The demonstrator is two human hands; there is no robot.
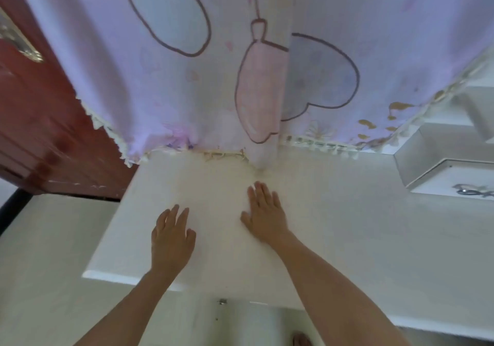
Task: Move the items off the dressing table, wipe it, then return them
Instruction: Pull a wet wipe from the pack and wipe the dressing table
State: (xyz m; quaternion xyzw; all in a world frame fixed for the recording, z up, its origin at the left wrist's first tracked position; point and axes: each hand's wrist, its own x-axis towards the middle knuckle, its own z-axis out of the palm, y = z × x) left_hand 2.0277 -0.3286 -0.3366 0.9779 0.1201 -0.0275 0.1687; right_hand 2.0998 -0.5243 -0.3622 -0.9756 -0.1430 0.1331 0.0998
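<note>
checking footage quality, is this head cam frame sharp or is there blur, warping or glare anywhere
Head view: soft all over, with motion smear strongest on the red door at left; wide-angle warp fans the curtain outward; lighting is flat and even, with no hard glare on the white tabletop; both hands stay readable.

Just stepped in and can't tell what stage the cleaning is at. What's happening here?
A person leans over the white dressing table with both hands empty. The right hand looks to lie flat on the tabletop, fingers spread; the left hand is open over the surface nearer the front edge. No cloth or loose items show on the visible part of the top. A printed curtain hangs down to its back edge.
</note>
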